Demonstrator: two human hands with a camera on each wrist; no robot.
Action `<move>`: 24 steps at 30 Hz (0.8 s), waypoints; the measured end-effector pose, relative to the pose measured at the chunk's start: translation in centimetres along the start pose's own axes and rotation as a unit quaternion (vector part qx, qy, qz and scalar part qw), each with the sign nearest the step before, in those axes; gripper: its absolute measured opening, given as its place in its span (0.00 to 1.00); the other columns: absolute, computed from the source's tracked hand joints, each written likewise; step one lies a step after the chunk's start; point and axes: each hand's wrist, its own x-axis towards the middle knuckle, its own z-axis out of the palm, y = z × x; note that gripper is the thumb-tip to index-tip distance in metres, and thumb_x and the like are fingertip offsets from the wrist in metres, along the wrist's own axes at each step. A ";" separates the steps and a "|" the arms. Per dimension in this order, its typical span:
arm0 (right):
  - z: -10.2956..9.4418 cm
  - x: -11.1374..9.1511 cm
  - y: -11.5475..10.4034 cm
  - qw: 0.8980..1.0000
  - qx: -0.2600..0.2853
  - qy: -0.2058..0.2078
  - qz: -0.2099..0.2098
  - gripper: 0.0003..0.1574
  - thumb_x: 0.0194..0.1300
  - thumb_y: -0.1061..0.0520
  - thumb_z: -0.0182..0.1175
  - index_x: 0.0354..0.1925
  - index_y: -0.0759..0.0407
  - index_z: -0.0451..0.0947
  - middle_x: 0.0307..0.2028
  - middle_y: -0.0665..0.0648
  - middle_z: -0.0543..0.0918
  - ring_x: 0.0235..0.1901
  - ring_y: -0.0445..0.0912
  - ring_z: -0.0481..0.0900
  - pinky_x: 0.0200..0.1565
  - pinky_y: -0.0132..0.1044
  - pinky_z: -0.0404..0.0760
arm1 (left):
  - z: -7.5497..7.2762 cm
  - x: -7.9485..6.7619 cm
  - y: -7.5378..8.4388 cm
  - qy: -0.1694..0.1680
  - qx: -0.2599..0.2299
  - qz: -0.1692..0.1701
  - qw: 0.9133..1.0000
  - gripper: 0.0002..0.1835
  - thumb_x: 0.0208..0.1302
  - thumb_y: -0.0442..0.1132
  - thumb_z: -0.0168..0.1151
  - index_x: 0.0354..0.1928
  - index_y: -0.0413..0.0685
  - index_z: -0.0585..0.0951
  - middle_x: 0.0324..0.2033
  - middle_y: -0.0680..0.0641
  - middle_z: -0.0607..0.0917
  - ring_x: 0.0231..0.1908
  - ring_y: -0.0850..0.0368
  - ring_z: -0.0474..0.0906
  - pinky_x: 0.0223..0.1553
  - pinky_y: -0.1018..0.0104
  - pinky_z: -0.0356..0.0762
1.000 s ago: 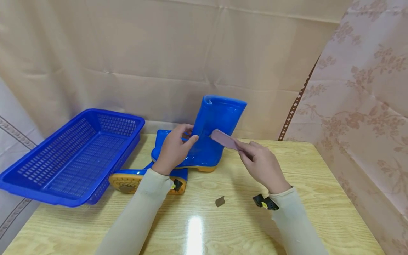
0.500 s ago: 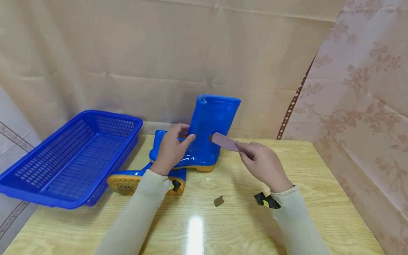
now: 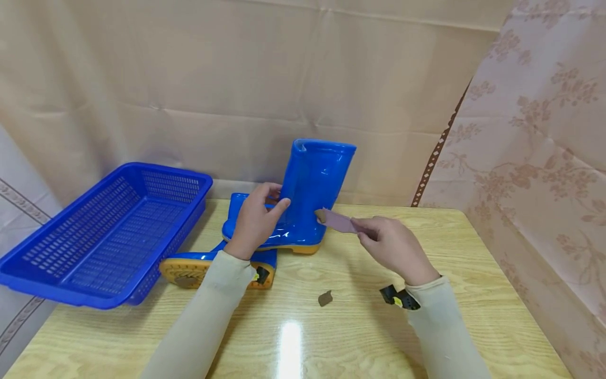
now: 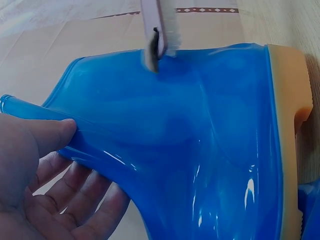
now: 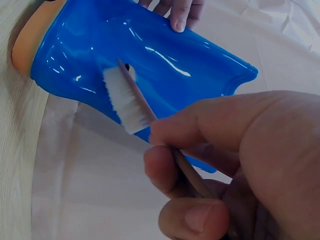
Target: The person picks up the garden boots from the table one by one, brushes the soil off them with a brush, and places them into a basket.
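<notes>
A blue rain boot (image 3: 314, 179) with a yellow-orange sole stands upright on the table, its shaft leaning slightly right. My left hand (image 3: 258, 218) holds the shaft's front edge, thumb on the near side and fingers (image 4: 75, 185) behind. My right hand (image 3: 390, 242) grips a mauve brush (image 3: 338, 221) by its handle. White bristles (image 5: 125, 102) lie against the lower shaft in the right wrist view. A small brown scrap (image 4: 151, 52) shows at the brush's tip. A second blue boot (image 3: 189, 271) lies on its side, sole toward me, partly hidden by my left forearm.
A blue perforated plastic basket (image 3: 137, 295) stands at the left of the wooden table (image 3: 360, 337). Another brown scrap (image 3: 325, 298) lies on the tabletop in front of the upright boot. Beige cloth (image 3: 236, 79) hangs behind the table, floral cloth at the right.
The brush has moved a little down the boot's shaft and turned in my right hand. The brown scrap has shifted down with its tip. My left hand keeps its hold.
</notes>
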 end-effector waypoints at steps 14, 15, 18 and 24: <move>0.0 -0.1 0.1 0.992 -0.075 -0.093 0.036 0.19 0.70 0.62 0.61 0.57 0.57 0.86 0.49 0.58 0.89 0.26 0.44 0.73 0.27 0.37 0.68 | 0.0 0.1 -0.2 0.002 0.001 0.004 1.000 0.22 0.76 0.48 0.61 0.65 0.47 0.76 0.55 0.45 0.81 0.57 0.47 0.79 0.58 0.49 0.81; 0.0 -0.1 0.3 0.991 -0.082 -0.093 0.043 0.19 0.70 0.62 0.61 0.57 0.57 0.86 0.49 0.59 0.89 0.27 0.44 0.73 0.27 0.37 0.68 | 0.0 0.1 -0.2 0.002 0.001 0.004 1.000 0.22 0.76 0.48 0.61 0.65 0.47 0.76 0.55 0.45 0.81 0.57 0.47 0.79 0.58 0.49 0.81; -0.3 -0.2 0.8 0.991 -0.083 -0.077 0.072 0.20 0.70 0.61 0.60 0.57 0.57 0.86 0.45 0.59 0.89 0.24 0.44 0.73 0.25 0.37 0.66 | -0.1 0.1 -0.1 0.001 0.001 0.002 1.000 0.22 0.76 0.49 0.61 0.65 0.47 0.76 0.55 0.45 0.81 0.57 0.47 0.79 0.58 0.49 0.81; -0.9 -0.2 1.1 0.992 -0.029 0.024 0.119 0.18 0.68 0.54 0.53 0.49 0.57 0.85 0.22 0.50 0.80 0.15 0.44 0.63 0.18 0.36 0.58 | -0.2 0.0 -0.1 -0.002 0.000 -0.003 1.000 0.22 0.76 0.49 0.61 0.65 0.47 0.76 0.55 0.45 0.81 0.57 0.48 0.79 0.59 0.49 0.81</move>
